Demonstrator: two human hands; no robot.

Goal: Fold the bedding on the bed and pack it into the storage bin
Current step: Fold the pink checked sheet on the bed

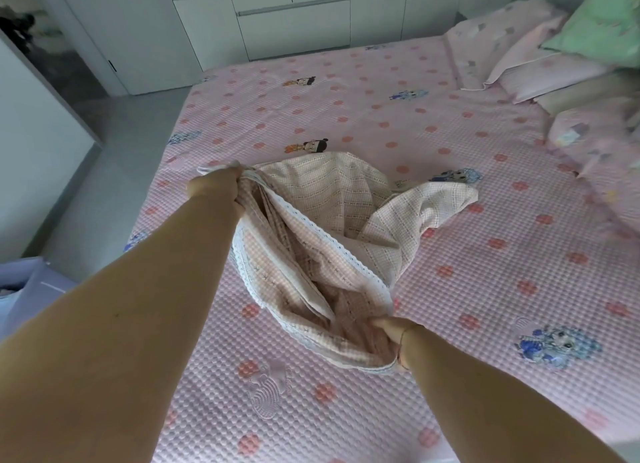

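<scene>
A beige checked cover with white lace trim [332,227] lies bunched in the middle of the bed [450,324], whose pink quilted sheet carries cartoon prints. My left hand [220,187] grips the cover's far left corner, lifting the lace edge. My right hand [393,338] grips the near end of that same edge, close to me. The fabric hangs in folds between both hands, and one loose flap spreads out to the right on the sheet.
Pink pillows [519,60] and a green pillow [602,29] are piled at the bed's right end, with a crumpled pink quilt [595,150] below them. White cabinets [294,15] stand beyond the bed. A pale purple fabric container [24,286] shows at the left edge on the floor.
</scene>
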